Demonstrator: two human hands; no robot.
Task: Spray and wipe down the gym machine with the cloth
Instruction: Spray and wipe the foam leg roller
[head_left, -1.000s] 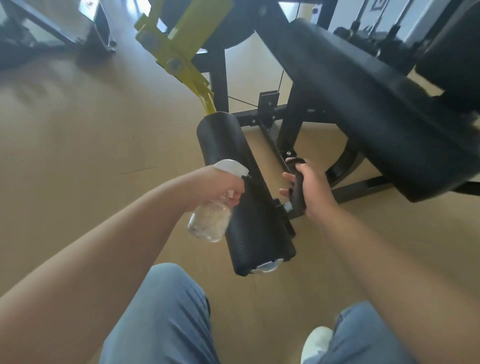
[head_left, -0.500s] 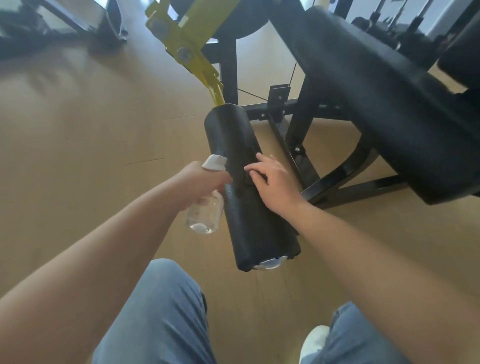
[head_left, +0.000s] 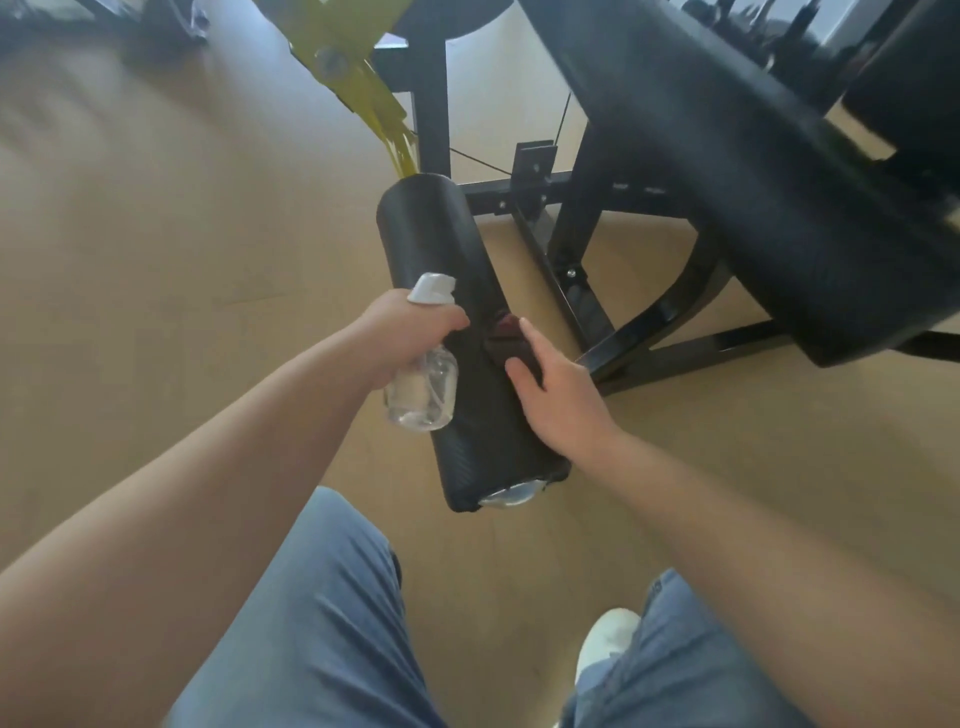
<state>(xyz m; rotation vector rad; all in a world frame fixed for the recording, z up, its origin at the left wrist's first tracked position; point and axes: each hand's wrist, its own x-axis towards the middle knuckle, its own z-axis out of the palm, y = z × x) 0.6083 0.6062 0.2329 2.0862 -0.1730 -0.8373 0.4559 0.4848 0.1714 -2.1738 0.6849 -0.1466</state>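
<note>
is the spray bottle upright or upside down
Roughly upright: the left hand grips the spray bottle with its white nozzle on top and its clear body hanging below.

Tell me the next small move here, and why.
Probably slide the right hand and its dark cloth down the roller pad toward the near end: the cloth is pressed flat mid-pad, and the left hand holds the spray bottle just beside it.

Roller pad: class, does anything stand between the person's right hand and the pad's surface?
Only the dark cloth, which lies on the roller pad under the fingers of the right hand. Nothing else visible is in the way. The left hand holds the spray bottle at the pad's left side.
</note>
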